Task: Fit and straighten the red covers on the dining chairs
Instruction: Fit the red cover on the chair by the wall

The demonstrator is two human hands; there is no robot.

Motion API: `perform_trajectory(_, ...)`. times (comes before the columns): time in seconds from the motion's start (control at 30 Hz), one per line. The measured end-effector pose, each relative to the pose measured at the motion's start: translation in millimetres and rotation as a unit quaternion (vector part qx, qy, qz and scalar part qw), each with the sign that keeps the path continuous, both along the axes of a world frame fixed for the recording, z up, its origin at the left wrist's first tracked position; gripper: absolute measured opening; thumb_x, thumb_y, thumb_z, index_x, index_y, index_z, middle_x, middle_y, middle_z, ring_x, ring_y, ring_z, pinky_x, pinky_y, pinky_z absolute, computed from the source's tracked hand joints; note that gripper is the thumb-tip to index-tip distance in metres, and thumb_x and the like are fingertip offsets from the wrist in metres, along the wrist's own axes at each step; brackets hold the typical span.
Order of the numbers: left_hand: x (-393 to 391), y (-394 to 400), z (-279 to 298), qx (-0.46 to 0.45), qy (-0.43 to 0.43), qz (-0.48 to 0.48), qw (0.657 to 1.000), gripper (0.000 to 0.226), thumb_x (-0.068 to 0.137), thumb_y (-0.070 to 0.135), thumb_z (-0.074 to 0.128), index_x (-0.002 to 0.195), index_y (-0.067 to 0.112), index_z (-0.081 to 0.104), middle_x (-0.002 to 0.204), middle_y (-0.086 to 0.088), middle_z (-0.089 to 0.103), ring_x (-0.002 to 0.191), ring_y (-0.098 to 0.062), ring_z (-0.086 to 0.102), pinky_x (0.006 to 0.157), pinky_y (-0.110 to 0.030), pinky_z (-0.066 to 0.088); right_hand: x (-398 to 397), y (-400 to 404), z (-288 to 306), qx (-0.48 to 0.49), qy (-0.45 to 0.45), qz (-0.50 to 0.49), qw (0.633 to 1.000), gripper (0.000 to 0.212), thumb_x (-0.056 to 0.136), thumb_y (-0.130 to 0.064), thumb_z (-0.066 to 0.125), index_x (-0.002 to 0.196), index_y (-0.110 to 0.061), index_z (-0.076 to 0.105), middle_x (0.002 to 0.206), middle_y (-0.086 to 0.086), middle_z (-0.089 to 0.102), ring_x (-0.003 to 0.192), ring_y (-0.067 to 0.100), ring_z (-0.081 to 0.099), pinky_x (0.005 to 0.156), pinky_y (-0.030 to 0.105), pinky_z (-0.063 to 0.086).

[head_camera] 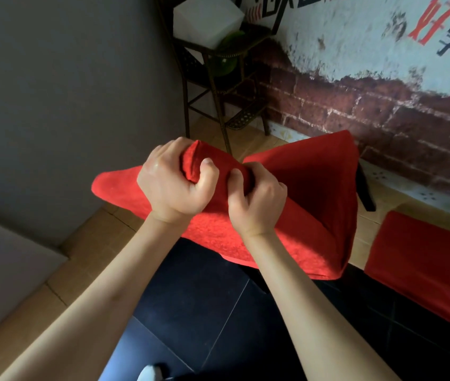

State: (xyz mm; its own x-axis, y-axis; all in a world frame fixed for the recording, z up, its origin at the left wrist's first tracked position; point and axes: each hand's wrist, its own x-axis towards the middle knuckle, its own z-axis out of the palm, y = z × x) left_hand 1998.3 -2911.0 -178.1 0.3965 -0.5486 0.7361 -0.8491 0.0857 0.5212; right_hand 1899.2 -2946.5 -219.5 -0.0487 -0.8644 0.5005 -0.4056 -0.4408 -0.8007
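A red cover (287, 232) drapes over a dark chair in the middle of the head view. Its upper edge is bunched into a thick roll at the top of the chair back. My left hand (174, 182) grips the end of that roll, thumb curled over the fabric. Right beside it, my right hand (254, 199) pinches the same roll with curled fingers. A dark chair leg (365, 188) shows behind the cover on the right. A second red-covered chair (424, 259) stands at the right edge.
A dark metal shelf rack (218, 86) with a white box (207, 20) and a green object stands in the back corner. A grey wall (67, 105) lies to the left, a brick wall (383, 111) to the right. Below me are tan and black floor tiles (212, 298).
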Motion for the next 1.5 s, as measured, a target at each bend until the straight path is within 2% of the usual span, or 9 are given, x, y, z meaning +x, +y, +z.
perform_trajectory(0.1,-21,1,4,0.022,-0.004,0.006,1.0,0.033,0.068,0.04,0.044,0.066,0.01,0.057,0.063,0.01,0.043,0.061,-0.015,0.044,0.058,-0.025,0.032,-19,2,2,0.01,-0.008,-0.001,1.0,0.049,0.079,-0.045,0.037,0.081,-0.005,0.066,0.074,0.006,0.068,0.074,0.033,0.063,0.07,0.041,0.042)
perform_trajectory(0.2,-45,1,9,0.031,-0.013,0.008,0.999,0.038,0.068,0.039,0.044,0.068,0.006,0.061,0.065,0.009,0.047,0.063,-0.015,0.046,0.059,-0.025,0.033,-41,2,4,0.028,-0.01,0.006,1.0,0.051,0.078,-0.045,0.036,0.084,-0.006,0.067,0.078,0.005,0.068,0.078,0.031,0.063,0.073,0.042,0.042)
perform_trajectory(0.4,-81,3,13,0.035,-0.021,0.015,0.999,0.037,0.068,0.038,0.044,0.069,0.005,0.062,0.065,0.009,0.048,0.063,-0.014,0.045,0.06,-0.023,0.031,-79,3,1,0.058,-0.024,0.043,0.997,0.055,0.078,-0.049,0.035,0.094,-0.008,0.068,0.088,0.002,0.07,0.087,0.027,0.062,0.079,0.039,0.037)
perform_trajectory(0.7,-124,5,20,0.056,-0.048,0.019,0.997,0.039,0.069,0.036,0.044,0.07,0.002,0.063,0.065,0.005,0.051,0.062,-0.016,0.047,0.059,-0.025,0.035,-118,9,1,0.11,-0.019,0.082,0.99,0.057,0.08,-0.05,0.03,0.107,-0.014,0.064,0.102,-0.004,0.068,0.102,0.019,0.059,0.092,0.045,0.036)
perform_trajectory(0.83,-139,4,20,0.071,-0.055,-0.003,0.996,0.039,0.069,0.036,0.046,0.072,0.002,0.065,0.065,-0.004,0.06,0.061,-0.025,0.054,0.06,-0.027,0.038,-132,7,-3,0.11,-0.04,0.055,0.992,0.055,0.08,-0.046,0.033,0.106,-0.011,0.066,0.102,0.0,0.069,0.101,0.022,0.061,0.09,0.046,0.038)
perform_trajectory(1.07,-170,5,21,0.083,-0.072,-0.013,0.994,0.038,0.069,0.036,0.046,0.072,0.005,0.066,0.065,-0.005,0.062,0.061,-0.028,0.056,0.063,-0.023,0.036,-159,10,-1,0.127,-0.055,0.028,0.99,0.057,0.077,-0.045,0.031,0.105,-0.011,0.068,0.102,0.001,0.07,0.101,0.023,0.062,0.089,0.046,0.039)
perform_trajectory(1.4,-241,-3,18,0.039,-0.085,0.019,0.995,0.038,0.068,0.039,0.046,0.071,0.007,0.066,0.065,-0.003,0.062,0.062,-0.024,0.057,0.063,-0.022,0.035,-221,-1,-6,0.089,-0.089,0.04,0.991,0.059,0.078,-0.045,0.029,0.101,-0.008,0.068,0.096,0.003,0.071,0.094,0.027,0.063,0.084,0.046,0.041)
perform_trajectory(1.5,-255,-6,18,0.031,-0.087,0.038,0.995,0.037,0.068,0.039,0.046,0.07,0.007,0.065,0.064,0.003,0.057,0.062,-0.019,0.054,0.062,-0.022,0.033,-233,-5,-7,0.079,-0.095,0.048,0.991,0.058,0.078,-0.045,0.03,0.1,-0.009,0.069,0.095,0.001,0.071,0.094,0.026,0.064,0.084,0.044,0.041)
